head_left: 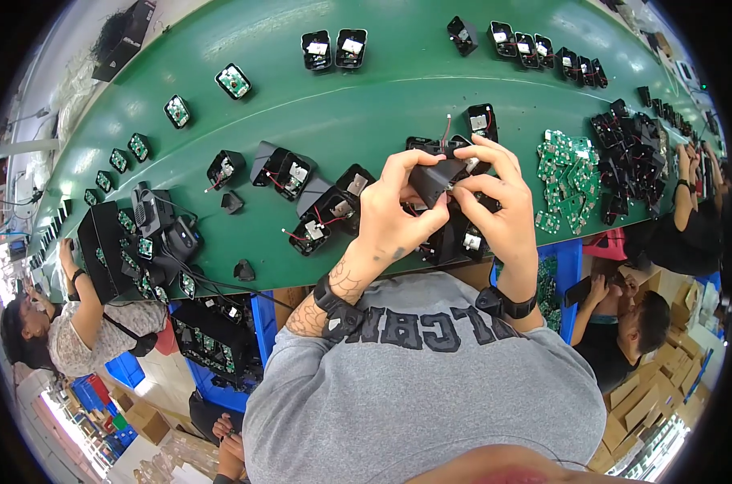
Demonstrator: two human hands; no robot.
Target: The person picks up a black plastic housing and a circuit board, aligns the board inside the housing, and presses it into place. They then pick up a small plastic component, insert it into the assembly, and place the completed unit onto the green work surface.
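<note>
A black plastic housing [435,179] is held up between my hands over the near edge of the green table. My left hand [397,203] grips its left side, thumb below and fingers above. On the other side my right hand [499,187] pinches its right end with thumb and fingers; what lies under the fingertips is too small to make out. A red-and-white wire with a small white plug [448,125] sticks up just beyond the hands. Around and partly beneath them lie several open black housings [342,206] with white parts and red wires.
Green circuit boards [566,179] lie piled to the right, beside a heap of black plastic parts [631,161]. Housings holding boards [234,81] line the far left. Black devices with cables [168,222] stand at left. Blue bins [263,323] sit below the edge; co-workers are on both sides.
</note>
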